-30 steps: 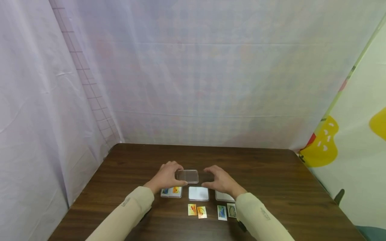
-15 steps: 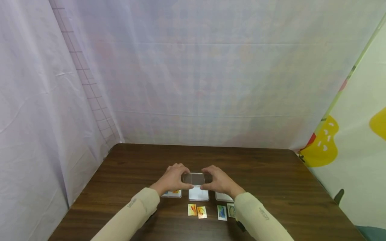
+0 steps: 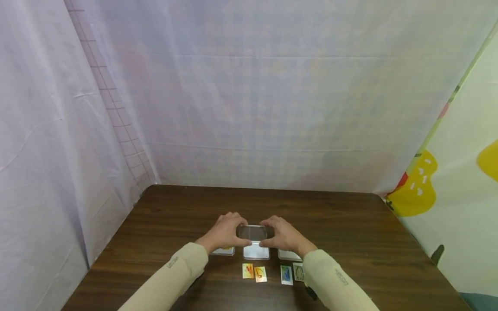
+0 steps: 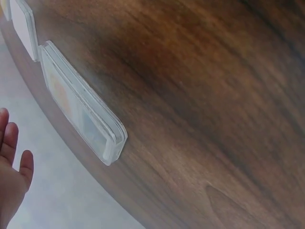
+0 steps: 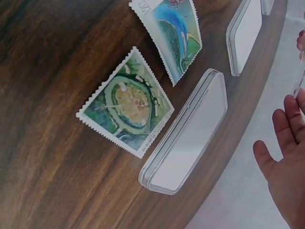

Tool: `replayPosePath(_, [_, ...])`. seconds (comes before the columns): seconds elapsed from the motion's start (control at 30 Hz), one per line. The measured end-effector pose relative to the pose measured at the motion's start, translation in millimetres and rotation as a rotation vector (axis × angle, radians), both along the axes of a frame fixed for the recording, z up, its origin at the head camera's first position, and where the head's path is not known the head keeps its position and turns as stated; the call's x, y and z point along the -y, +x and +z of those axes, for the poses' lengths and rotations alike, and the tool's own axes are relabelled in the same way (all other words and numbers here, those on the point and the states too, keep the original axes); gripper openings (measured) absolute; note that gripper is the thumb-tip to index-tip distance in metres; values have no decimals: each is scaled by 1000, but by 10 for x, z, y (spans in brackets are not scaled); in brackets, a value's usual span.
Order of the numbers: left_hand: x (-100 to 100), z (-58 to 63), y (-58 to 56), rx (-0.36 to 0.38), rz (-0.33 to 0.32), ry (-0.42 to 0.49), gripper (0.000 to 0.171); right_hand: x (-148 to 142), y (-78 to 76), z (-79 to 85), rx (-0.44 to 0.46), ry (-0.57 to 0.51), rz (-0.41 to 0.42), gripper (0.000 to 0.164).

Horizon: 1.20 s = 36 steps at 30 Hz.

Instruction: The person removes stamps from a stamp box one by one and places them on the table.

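Note:
A clear plastic lid (image 3: 252, 233) is held between both hands, above and just behind the middle flat case (image 3: 256, 251) with its white inside. My left hand (image 3: 224, 233) grips the lid's left end between thumb and fingers. At the other end my right hand (image 3: 285, 236) pinches it likewise. Only the lid's edge (image 5: 299, 78) shows in the right wrist view, at the fingertips. Partly behind my left hand lies a clear case (image 4: 81, 107) with stamps inside. Beside my right forearm is another flat case (image 5: 190, 138), white inside.
Nearer the body lie a red-yellow stamp (image 3: 247, 271) and an orange-yellow stamp (image 3: 260, 274). Right of them are a blue-green stamp (image 3: 286, 274) and a green stamp with an oval building (image 5: 131, 102). The brown wooden table (image 3: 350, 233) meets white curtains (image 3: 272, 108) behind.
My left hand has carried the lid rightward and slightly nearer the body, to above the middle case. My right hand has taken hold of the lid's right end.

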<state>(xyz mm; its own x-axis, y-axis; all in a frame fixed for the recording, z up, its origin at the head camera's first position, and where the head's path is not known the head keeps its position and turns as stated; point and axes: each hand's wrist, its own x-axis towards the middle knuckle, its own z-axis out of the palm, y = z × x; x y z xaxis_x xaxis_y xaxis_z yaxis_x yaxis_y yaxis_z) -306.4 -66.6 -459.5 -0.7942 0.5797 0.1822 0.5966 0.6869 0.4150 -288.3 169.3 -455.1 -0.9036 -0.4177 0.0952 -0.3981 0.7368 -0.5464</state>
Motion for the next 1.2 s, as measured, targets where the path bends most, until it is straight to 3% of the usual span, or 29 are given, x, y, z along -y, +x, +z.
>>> replayPosePath(0.23, [12, 13, 3, -29, -57, -43, 54, -24, -1, -32, 20, 7, 11, 58])
replayPosePath(0.43, [20, 2, 11, 9, -78, -67, 56, -37, 6, -55, 26, 9, 32, 57])
replayPosePath(0.8, [-2, -89, 6, -30, -98, -104, 58, -57, 42, -151, 49, 61, 19, 58])
replayPosePath(1.2, [-49, -167, 47, 29, -79, -133, 60, -90, 74, -246, 7, 68, 61, 58])
